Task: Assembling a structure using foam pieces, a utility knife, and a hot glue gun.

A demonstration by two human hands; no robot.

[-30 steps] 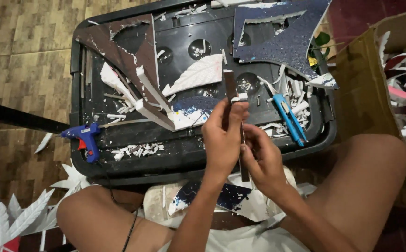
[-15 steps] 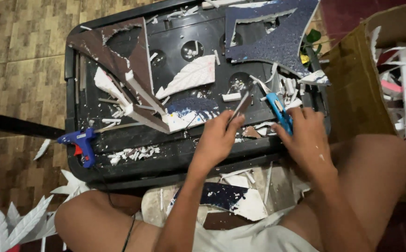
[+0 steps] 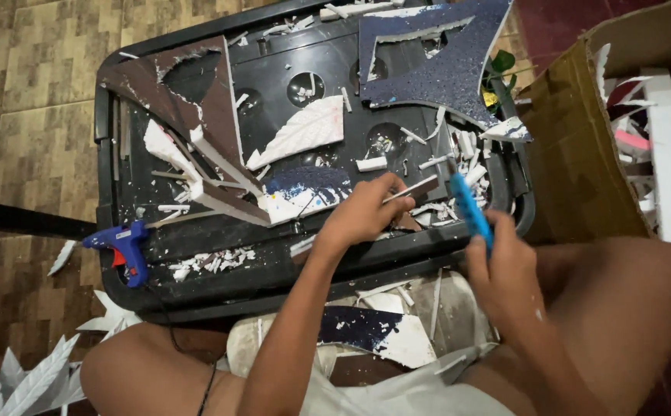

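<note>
My left hand (image 3: 362, 212) rests on the near edge of a black plastic tray (image 3: 112, 131) and pinches a thin brown and white strip (image 3: 412, 189) that points up to the right. My right hand (image 3: 509, 270) grips a blue utility knife (image 3: 468, 204), its tip raised toward the strip's far end. Small white foam scraps (image 3: 459, 154) lie around the knife tip. A white and dark blue glitter foam piece (image 3: 305, 192) lies just left of my left hand.
A dark blue glitter cut-out (image 3: 443, 58) and a brown cut-out (image 3: 189, 100) lie on the tray. A blue glue gun (image 3: 124, 248) sits at the tray's near left corner. A cardboard box (image 3: 582, 154) of scraps stands at right. White foam leaves (image 3: 12, 381) lie at bottom left.
Both hands were together at the tray's near edge on the strip. My right hand moved right and picked up the blue knife; my left hand lowered the strip onto the tray.
</note>
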